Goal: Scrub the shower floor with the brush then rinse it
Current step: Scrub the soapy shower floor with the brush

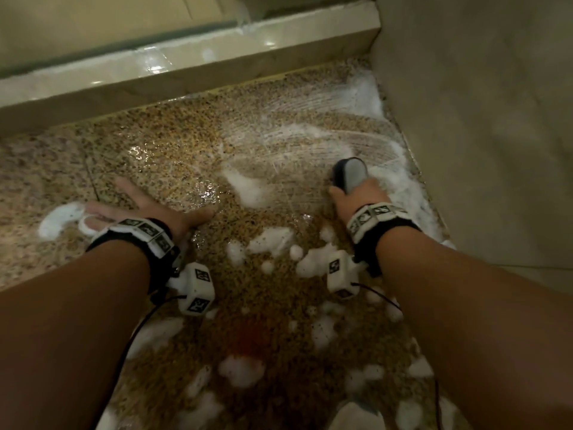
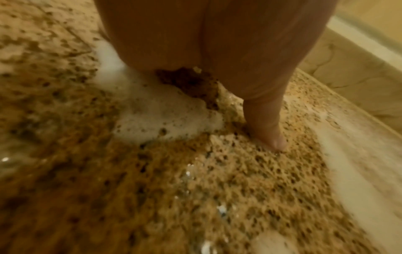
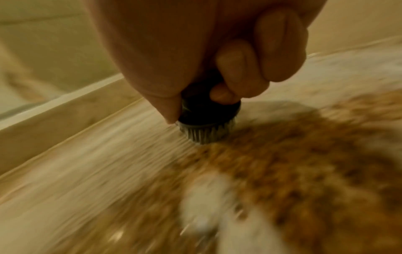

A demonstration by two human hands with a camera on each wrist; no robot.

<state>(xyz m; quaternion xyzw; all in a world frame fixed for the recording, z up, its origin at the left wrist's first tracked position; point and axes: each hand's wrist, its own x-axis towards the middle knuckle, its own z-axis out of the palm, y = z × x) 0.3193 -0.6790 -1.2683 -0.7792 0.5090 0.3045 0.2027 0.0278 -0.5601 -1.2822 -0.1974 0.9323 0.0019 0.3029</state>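
The right hand (image 1: 356, 198) was wrapped around the brush (image 1: 350, 175), fingers (image 3: 237, 68) and thumb curled tight on its dark body, so that only the grey and black top of the brush stuck out ahead of the knuckles in the head view. From the right wrist camera the pale bristles (image 3: 206, 135) were pressed down onto the shower floor (image 1: 173, 156), just beside the floor's right edge where it met the wall (image 1: 483, 119), and thin streaks of suds fanned out from them toward the far right corner. The left hand (image 1: 145, 209) held nothing: it lay flat on the wet floor with fingers straight and spread, thumb (image 2: 267, 123) stretched toward the middle, well apart from the brush and nearer the floor's left side. A lump of white foam (image 1: 59, 220) touched its outer fingers, and the left wrist view showed more foam (image 2: 156, 111) under the palm beside the thumb. Both wrists carried black bands with patterned white blocks (image 1: 198, 288) and thin cables. Between the two forearms the speckled brown floor was scattered with further clumps of foam and patches of shining water. Along the far edge ran a raised pale curb (image 1: 192, 66), wet on top. The right wrist picture was blurred over most of the floor.
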